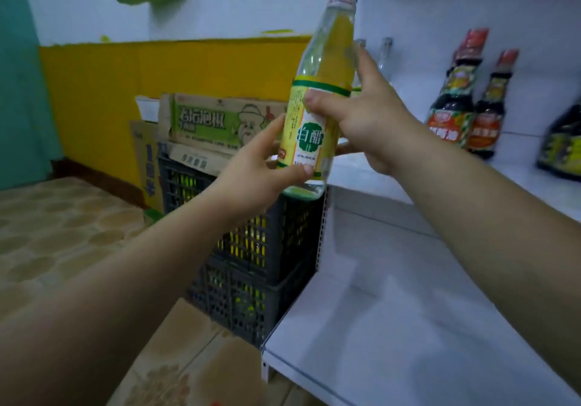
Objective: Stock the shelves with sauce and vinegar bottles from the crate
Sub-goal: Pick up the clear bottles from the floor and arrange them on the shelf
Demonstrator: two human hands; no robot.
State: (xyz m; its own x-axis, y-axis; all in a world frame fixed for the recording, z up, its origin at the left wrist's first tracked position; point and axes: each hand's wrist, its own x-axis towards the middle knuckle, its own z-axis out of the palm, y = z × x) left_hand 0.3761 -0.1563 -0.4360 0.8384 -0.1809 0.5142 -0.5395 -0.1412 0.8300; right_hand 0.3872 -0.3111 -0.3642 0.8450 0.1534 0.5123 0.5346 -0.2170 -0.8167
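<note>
A yellow-and-white wall [94, 91] and a patterned tile floor [47, 217] fill the room to the left of the crates [267, 248], two dark plastic ones stacked one on the other, with flattened cardboard boxes [213, 122] resting on top of them towards the back. Straight above the crates the person's left hand [251, 173] grips the bottom of a vinegar bottle [314, 135], thumb in front and fingers curled behind. The bottle hangs in the air over the top crate, its base clear of everything and its neck leaning slightly right. The right hand [374, 122] holds it higher up, thumb pressed across the top of the label and fingers wrapped round the far side at the shoulder. Just right of the crates begin the white shelves: a bare lower shelf [393, 327] and an upper shelf [534, 191], where clear bottle necks [385, 56] show behind the right hand and dark sauce bottles [452, 113] stand farther right. The step in hand looks like carrying the bottle from above the crates onto the upper shelf. To do it well, the person should likely bring it upright first, keep the lower hand supporting the base until it sits flat, and set it beside the clear bottles with the label facing out. The main risk seems to be the tall neck knocking those neighbours on the way in.
</note>
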